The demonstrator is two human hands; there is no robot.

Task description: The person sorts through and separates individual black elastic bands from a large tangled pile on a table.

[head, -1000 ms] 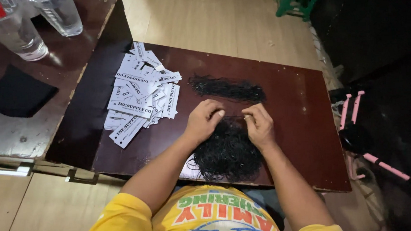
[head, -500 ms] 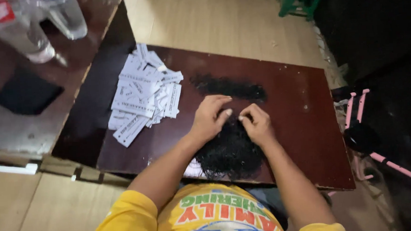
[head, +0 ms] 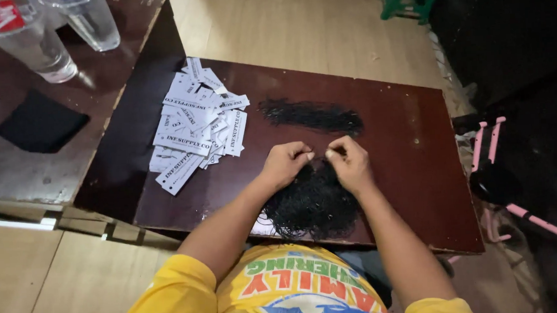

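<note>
Dark reddish-brown wooden bench (head: pixel 412 168) carries all the work items, seen from the head camera. Left hand (head: pixel 285 164) and right hand (head: pixel 350 164) sit close together near the bench's middle, fingertips pinched narrow and nearly meeting; each appears to grip fine black strands, though the strands between the fingertips are too small to resolve clearly. Both hands rest on the far edge of a tangled heap of thin black string loops (head: pixel 313 205), which lies at the near edge of the bench, just in front of the person's yellow printed shirt (head: pixel 285 289). A second, flatter bundle of black strings laid out in a row (head: pixel 311 115) lies just beyond the hands, apart from the heap. To the left, a loose pile of white rectangular paper tags with black print (head: pixel 197 126) covers the bench's left portion. On an adjoining brown surface further left stand two clear drinking glasses (head: pixel 31 42) near a flat black square pad (head: pixel 41 127)
</note>
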